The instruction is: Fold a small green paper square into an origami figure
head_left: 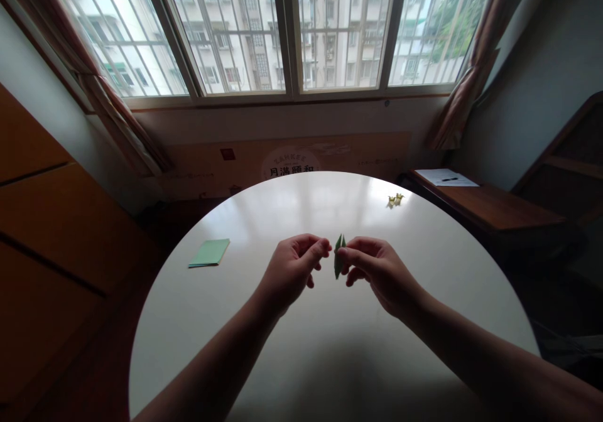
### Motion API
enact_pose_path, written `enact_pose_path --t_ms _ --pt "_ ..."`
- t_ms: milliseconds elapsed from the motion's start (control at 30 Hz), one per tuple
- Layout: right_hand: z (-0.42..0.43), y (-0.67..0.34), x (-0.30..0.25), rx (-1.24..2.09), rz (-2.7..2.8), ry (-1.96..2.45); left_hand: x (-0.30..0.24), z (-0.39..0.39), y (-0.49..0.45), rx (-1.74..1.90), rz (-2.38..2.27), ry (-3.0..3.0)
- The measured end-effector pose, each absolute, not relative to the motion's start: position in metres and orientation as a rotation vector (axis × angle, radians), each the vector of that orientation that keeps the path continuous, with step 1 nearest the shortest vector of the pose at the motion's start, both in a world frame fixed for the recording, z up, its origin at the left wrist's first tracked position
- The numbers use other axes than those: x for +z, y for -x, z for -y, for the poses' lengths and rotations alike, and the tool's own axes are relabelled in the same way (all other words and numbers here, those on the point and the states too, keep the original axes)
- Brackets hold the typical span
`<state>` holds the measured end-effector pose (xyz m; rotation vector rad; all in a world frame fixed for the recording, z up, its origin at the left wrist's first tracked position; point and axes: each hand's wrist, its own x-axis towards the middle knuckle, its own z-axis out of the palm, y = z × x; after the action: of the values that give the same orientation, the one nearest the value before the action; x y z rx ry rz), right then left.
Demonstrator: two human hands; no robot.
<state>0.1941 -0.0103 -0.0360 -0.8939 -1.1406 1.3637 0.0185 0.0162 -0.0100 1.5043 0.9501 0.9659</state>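
Observation:
Above the middle of the white round table (pixel 301 359), my right hand (pixel 377 268) pinches a small piece of folded green paper (pixel 338 262) between thumb and fingers. The paper stands upright, narrow and pointed, its top split into two tips. Just left of it is my left hand (pixel 296 265), thumb and forefinger closed together, with a slight gap to the paper and nothing visible between them. A stack of light green square paper (pixel 210 252) lies on the table to the left. Small yellowish folded pieces (pixel 394 200) rest near the far right edge.
A brown wooden side table (pixel 509 205) stands beyond the table on the right, bearing white paper (pixel 445 177) with a dark pen (pixel 449 179). Wooden cabinet fronts (pixel 51 233) rise on the left. A flat printed carton (pixel 358 152) is under the barred window.

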Motion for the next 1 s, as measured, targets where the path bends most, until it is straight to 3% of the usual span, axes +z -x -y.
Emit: enact_pose_path --t_ms 200,1000 --pt "0.0103 -0.1958 -0.0331 1.336 1.059 0.849 -0.0123 -0.0146 -0.0213 0.670 -0.866 -1.523" --pt "0.0084 -0.1949 -0.0348 1.360 1.162 0.868 -0.0095 -0.0148 -0.0187 0.839 -0.961 -1.629"
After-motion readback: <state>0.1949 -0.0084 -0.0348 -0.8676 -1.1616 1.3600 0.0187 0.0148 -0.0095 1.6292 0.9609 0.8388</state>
